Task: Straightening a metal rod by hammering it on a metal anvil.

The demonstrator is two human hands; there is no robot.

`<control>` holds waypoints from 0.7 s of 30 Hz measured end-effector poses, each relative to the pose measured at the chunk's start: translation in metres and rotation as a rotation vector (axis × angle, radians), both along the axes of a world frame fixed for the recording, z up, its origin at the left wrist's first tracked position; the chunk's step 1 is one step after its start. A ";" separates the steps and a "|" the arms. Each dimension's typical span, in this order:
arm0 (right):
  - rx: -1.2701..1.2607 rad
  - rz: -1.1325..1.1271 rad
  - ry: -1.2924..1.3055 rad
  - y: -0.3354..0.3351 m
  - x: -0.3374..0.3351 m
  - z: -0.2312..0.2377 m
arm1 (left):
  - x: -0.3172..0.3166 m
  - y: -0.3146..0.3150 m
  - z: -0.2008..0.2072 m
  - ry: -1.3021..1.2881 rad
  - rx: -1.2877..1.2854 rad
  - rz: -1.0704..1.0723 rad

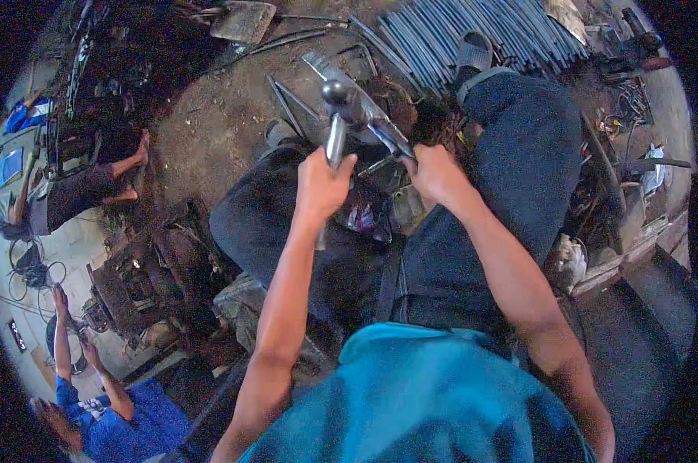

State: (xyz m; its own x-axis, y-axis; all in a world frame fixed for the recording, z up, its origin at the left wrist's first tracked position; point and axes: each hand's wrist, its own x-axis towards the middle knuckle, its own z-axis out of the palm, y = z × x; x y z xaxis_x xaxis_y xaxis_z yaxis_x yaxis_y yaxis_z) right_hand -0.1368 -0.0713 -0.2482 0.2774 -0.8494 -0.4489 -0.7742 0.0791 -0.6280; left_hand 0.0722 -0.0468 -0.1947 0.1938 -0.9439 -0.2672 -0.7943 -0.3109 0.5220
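Note:
My left hand point(323, 184) is closed round the metal handle of a hammer point(336, 139). Its rounded head is up, and the handle's lower end shows below my fist. In my right hand point(437, 176) is the near end of a long grey metal piece point(380, 122), whose exact kind I cannot make out. That piece slants away to the upper left, and the hammer head overlaps it in view; whether they touch is unclear. Both hands are between my spread knees, over dark trousers point(519, 147).
Many thin metal rods point(472, 38) lie side by side at the far right. Loose bars and a shovel-like plate point(242, 21) rest on the dirt floor point(202, 131). Rusty machinery point(152, 270) stands left. Another person in blue point(129, 417) is lower left; someone's bare feet point(137, 158) show above.

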 end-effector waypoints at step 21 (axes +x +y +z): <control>0.104 0.018 0.009 -0.007 0.001 0.013 | 0.008 -0.002 0.001 0.302 0.219 0.331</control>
